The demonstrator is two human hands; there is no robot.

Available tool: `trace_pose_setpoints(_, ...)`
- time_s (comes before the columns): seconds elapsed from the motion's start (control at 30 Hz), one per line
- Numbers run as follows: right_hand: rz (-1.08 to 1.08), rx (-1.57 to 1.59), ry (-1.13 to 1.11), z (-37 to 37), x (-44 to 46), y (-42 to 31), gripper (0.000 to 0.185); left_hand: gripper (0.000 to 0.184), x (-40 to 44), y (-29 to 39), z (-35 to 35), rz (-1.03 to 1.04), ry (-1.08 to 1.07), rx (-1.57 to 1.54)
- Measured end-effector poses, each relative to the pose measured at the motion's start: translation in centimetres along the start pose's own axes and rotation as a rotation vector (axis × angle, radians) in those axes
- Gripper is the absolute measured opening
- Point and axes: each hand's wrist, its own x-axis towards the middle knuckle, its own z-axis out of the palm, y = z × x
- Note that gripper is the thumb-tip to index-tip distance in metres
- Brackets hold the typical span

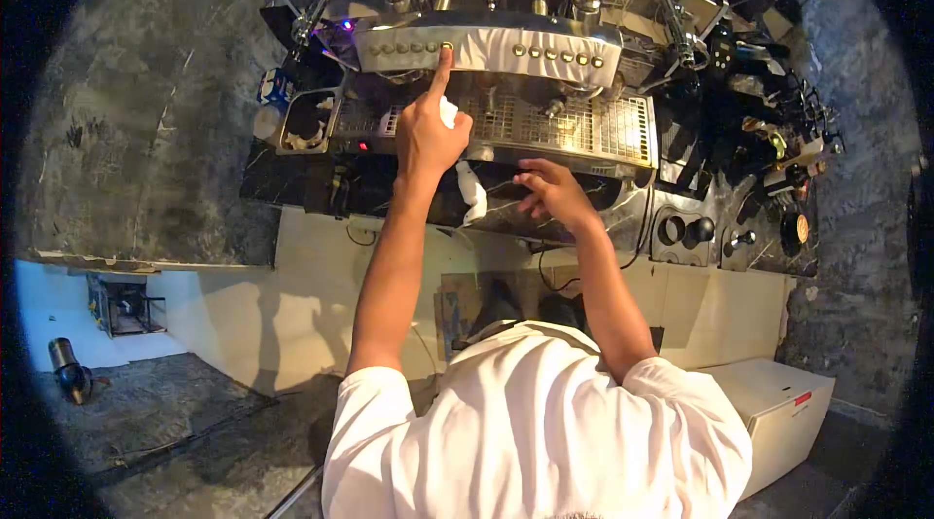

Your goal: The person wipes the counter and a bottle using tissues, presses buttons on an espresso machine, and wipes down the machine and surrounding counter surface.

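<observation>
Could easily strike a neighbour of the touched button (447, 46), because of tight spacing along the row on the coffee machine (486, 47). Could slide off too, at a small shift of the wrist, from reaching with the index finger (444, 71) alone. Might catch the loose white cloth (473, 196) on a sideways swing of the left grip (434, 138), or wet the knuckles, given any drip, from reaching over the drip tray (603, 130).

Touching the button at 12 o'clock from the left grip, with the very tip of the finger; cannot tell whether pushed in or only rested upon. Straight at that one finger, curled at the others, with a white patch (448, 111) showing at 1 o'clock, near the thumb; cannot tell whether clamped round cloth underneath. Empty, as far as visible, in the right grip (553, 194), with fingers spread apart, near the front of the counter (506, 227) at 4 o'clock from the left one, and well apart from the button. Close to the white cloth there, at 9 o'clock, without touching.
</observation>
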Motion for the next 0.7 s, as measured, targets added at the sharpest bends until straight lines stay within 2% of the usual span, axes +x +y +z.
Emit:
trace_pose_setpoints(0.47, 0.064, 0.024, 0.088, -4.2, -2.8, 2.3, 0.042, 0.093, 0.3, 0.3, -0.6, -0.007, -0.040, -0.031)
trace_pose_setpoints(0.7, 0.068, 0.069, 0.112, -5.8, -3.0, 2.8, 0.041, 0.092, 0.2, 0.6, -0.5, 0.043, 0.005, -0.069)
